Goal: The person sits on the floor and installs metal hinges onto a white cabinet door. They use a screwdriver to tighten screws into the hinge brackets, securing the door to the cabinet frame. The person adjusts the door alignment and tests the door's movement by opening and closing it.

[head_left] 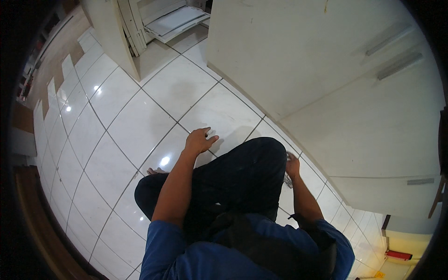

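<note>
My left hand [199, 141] hovers over the white tiles in front of my crossed legs. Its thumb and forefinger are spread apart, and a small dark spot shows between them, too small to name. Beside my right knee, my right hand [292, 165] is low near the floor with its fingers curled. Part of it is hidden by the knee. A greyish, shiny thing [288, 181] shows just below that hand, and I cannot make out its kind. My dark trousers [242, 163] cover both bent legs, and bare toes [156, 171] stick out by the left knee.
A large off-white cabinet [326, 93] with metal handles borders the floor on the right. At the top left an open door panel [109, 32] stands beside a pale unit with a tray [179, 21]. Brown wooden furniture [37, 224] curves along the lower left. White tiles [140, 112] spread between.
</note>
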`<act>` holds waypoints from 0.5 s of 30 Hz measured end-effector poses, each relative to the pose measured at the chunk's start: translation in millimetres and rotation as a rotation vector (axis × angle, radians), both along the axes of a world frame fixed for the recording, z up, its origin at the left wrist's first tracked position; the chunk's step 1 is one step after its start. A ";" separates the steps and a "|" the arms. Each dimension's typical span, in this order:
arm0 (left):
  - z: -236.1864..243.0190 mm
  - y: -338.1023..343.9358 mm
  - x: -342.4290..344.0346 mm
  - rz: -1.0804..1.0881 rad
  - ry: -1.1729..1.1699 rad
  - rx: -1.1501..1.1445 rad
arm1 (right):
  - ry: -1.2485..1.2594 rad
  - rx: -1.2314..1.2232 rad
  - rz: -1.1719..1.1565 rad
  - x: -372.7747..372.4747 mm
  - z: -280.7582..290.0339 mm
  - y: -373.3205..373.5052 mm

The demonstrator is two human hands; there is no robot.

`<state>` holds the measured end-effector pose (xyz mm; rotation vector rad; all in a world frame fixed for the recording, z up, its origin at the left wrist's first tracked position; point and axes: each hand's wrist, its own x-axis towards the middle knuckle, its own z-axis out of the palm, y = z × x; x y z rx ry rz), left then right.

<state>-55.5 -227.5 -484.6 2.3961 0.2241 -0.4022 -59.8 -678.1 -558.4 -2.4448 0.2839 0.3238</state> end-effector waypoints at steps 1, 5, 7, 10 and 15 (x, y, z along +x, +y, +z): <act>0.6 -2.1 0.0 -0.007 0.003 0.005 | -0.010 0.152 0.038 20.0 -10.2 0.6; 1.2 -2.3 -7.4 -0.004 0.010 0.020 | 0.244 1.061 -0.315 92.0 -21.1 35.2; 5.4 -0.7 -12.2 0.004 0.017 0.036 | 0.208 1.264 -0.342 112.4 -20.9 51.5; 8.6 5.1 -20.1 0.028 0.038 0.075 | 0.177 1.485 -0.334 122.7 -15.5 74.9; 2.6 6.0 -26.5 0.047 0.053 0.052 | 0.151 1.710 -0.326 118.1 -11.6 80.3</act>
